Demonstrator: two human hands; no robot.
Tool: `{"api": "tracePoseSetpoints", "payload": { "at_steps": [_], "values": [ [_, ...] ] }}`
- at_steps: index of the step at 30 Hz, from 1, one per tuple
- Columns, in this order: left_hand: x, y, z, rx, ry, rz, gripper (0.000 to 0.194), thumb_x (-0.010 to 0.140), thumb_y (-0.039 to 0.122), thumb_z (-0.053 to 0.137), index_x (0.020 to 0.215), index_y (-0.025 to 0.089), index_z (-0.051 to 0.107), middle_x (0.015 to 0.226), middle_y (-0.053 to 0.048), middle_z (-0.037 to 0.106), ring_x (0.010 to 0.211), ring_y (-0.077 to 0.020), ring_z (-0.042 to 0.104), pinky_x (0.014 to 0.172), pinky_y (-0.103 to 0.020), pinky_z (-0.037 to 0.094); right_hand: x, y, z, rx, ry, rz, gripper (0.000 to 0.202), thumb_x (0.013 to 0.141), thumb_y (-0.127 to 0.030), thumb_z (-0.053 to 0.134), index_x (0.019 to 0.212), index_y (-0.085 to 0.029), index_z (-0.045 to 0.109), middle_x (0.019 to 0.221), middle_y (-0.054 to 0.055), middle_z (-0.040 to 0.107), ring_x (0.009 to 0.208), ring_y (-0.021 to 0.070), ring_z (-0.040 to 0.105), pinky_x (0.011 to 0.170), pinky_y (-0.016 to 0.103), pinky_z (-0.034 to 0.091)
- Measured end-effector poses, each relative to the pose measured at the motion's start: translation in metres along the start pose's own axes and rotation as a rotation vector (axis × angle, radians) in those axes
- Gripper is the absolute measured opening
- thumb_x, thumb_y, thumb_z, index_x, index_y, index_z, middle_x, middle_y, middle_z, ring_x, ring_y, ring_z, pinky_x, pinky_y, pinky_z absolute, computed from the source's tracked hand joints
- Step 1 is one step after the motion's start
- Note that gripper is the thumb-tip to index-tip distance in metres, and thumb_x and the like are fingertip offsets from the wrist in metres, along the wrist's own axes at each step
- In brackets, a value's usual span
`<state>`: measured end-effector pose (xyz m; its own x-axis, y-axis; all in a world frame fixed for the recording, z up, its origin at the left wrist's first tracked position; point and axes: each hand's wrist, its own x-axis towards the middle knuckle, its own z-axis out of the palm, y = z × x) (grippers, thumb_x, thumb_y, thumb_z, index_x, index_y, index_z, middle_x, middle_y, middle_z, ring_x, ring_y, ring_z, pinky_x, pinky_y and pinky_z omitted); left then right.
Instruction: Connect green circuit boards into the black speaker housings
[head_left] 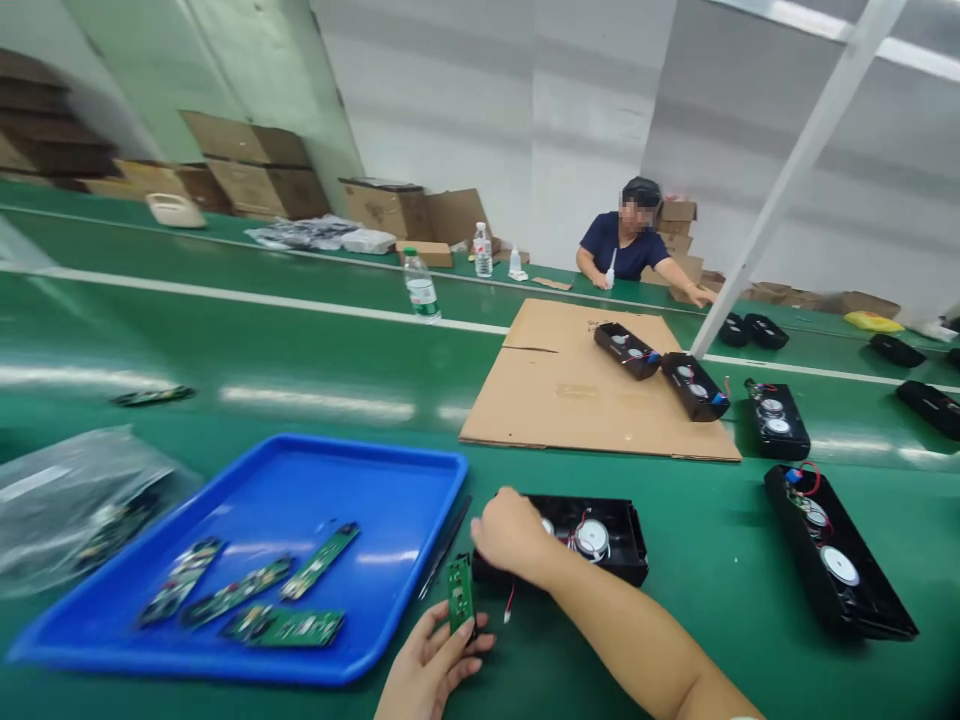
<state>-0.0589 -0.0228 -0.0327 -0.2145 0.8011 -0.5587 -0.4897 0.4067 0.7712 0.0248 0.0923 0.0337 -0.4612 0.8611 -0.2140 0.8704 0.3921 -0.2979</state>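
My left hand (439,660) pinches a narrow green circuit board (460,592) upright between thumb and fingers, just left of a black speaker housing (626,545). This open housing lies on the green table and shows a round silver speaker (592,540). My right hand (514,535) is over the housing's left end with its fingers curled closed; what they grip, if anything, is hidden. A thin lead with a white connector (508,612) hangs down in front of the housing. Beside my left hand, a blue tray (315,455) carries several circuit boards (304,627).
A dark thin tool (448,545) lies by the tray, and a plastic bag (67,500) at far left. Cardboard (585,400) bears black housings; another open housing (840,565) is at right. A water bottle (421,290) stands behind. Across the table sits a person (626,245).
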Motion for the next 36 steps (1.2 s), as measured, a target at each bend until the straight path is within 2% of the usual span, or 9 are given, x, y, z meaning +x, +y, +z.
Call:
{"api": "tracePoseSetpoints", "payload": {
  "at_steps": [4,6,10,15,25,28,31,33,36],
  "values": [
    [-0.004,0.001,-0.012,-0.098,0.045,0.059,0.049,0.046,0.034,0.083,0.082,0.017,0.055,0.071,-0.005,0.071,0.058,-0.0165,0.065,0.047,-0.021,0.048,-0.005,0.009,-0.01,0.03,0.079,-0.058,0.037,0.093,-0.021,0.031,0.122,-0.006,0.049,0.109,0.017,0.059,0.099,0.0243,0.057,0.081,0.037,0.047],
    [-0.008,0.004,-0.017,-0.146,0.05,0.081,0.045,0.052,0.037,0.08,0.084,0.017,0.055,0.071,-0.005,0.071,0.058,-0.0157,0.064,0.047,-0.021,0.047,-0.019,0.017,-0.013,0.034,0.103,-0.222,0.04,0.092,-0.01,0.029,0.129,-0.014,0.041,0.113,0.01,0.058,0.103,0.0188,0.054,0.086,0.032,0.046],
    [-0.012,0.01,-0.019,-0.227,0.032,0.079,0.041,0.059,0.039,0.076,0.088,0.016,0.058,0.074,-0.006,0.071,0.062,-0.0179,0.065,0.05,-0.024,0.048,-0.042,0.025,0.0,-0.144,0.207,-0.727,0.033,0.086,-0.004,0.038,0.109,-0.018,0.058,0.121,0.008,0.055,0.112,0.0214,0.046,0.093,0.035,0.043],
    [-0.012,0.013,-0.014,-0.286,0.01,0.106,0.036,0.063,0.036,0.074,0.089,0.015,0.061,0.074,-0.005,0.069,0.068,-0.0181,0.065,0.053,-0.024,0.048,-0.036,0.022,0.031,-0.405,0.344,-0.9,0.026,0.088,-0.008,0.041,0.076,-0.014,0.063,0.101,0.009,0.063,0.102,0.0224,0.053,0.101,0.047,0.034],
    [-0.011,0.013,-0.021,-0.189,0.171,0.312,0.032,0.057,0.039,0.077,0.079,0.017,0.071,0.088,-0.006,0.066,0.077,-0.0213,0.063,0.061,-0.031,0.054,-0.007,0.013,0.048,-0.437,0.423,-0.93,0.031,0.086,-0.007,0.041,0.064,-0.016,0.061,0.058,0.002,0.056,0.068,0.0167,0.054,0.098,0.045,0.039],
    [-0.015,0.018,-0.031,0.032,0.192,0.501,0.021,0.059,0.032,0.075,0.076,0.02,0.073,0.094,-0.007,0.066,0.091,-0.0254,0.06,0.073,-0.032,0.054,-0.01,0.012,0.039,-0.099,0.58,-0.849,0.031,0.087,-0.006,0.037,0.071,-0.015,0.061,0.066,0.005,0.059,0.067,0.0154,0.055,0.082,0.034,0.049],
    [-0.02,0.026,-0.039,0.13,0.216,0.666,0.022,0.057,0.025,0.075,0.079,0.022,0.072,0.088,-0.006,0.067,0.092,-0.0256,0.06,0.079,-0.032,0.053,-0.017,0.013,0.02,0.425,0.677,-0.547,0.02,0.089,-0.014,0.04,0.089,-0.017,0.06,0.081,0.006,0.061,0.072,0.0144,0.058,0.065,0.026,0.051],
    [-0.022,0.03,-0.038,0.148,0.195,0.673,0.027,0.055,0.024,0.076,0.081,0.021,0.072,0.086,-0.006,0.068,0.088,-0.0257,0.061,0.079,-0.033,0.053,-0.022,0.014,0.008,0.658,0.632,-0.429,0.012,0.086,-0.019,0.047,0.088,-0.019,0.059,0.08,0.004,0.061,0.071,0.014,0.059,0.063,0.026,0.05],
    [-0.022,0.035,-0.026,0.095,0.156,0.639,0.032,0.055,0.022,0.075,0.086,0.019,0.07,0.085,-0.006,0.069,0.086,-0.0248,0.063,0.082,-0.035,0.052,-0.032,0.014,0.003,0.704,0.485,-0.492,0.007,0.081,-0.022,0.055,0.076,-0.02,0.06,0.071,0.001,0.061,0.064,0.0132,0.058,0.059,0.025,0.048]
  ]
}}
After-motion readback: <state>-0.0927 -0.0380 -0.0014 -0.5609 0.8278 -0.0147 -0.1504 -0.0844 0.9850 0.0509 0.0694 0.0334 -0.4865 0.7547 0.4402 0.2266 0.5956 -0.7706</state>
